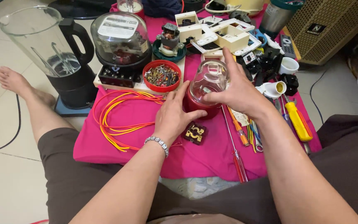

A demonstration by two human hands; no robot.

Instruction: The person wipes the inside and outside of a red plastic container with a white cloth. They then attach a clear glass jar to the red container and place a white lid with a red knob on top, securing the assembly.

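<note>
glass-domed meter (207, 85) between both hands' fingers (195, 113)

- The floor (5, 166) is laid with pale, glossy tiles and thin grout lines.
- A black cable (15, 124) curves across the tiles on the left.
- A magenta cloth (137, 112) covers the low work surface in the middle.
- A tan speaker cabinet (332, 29) with a woven grille stands at the upper right.
- Another dark cable (316, 95) trails over the floor on the right.
- The light is soft and even, with faint shadows.
</note>
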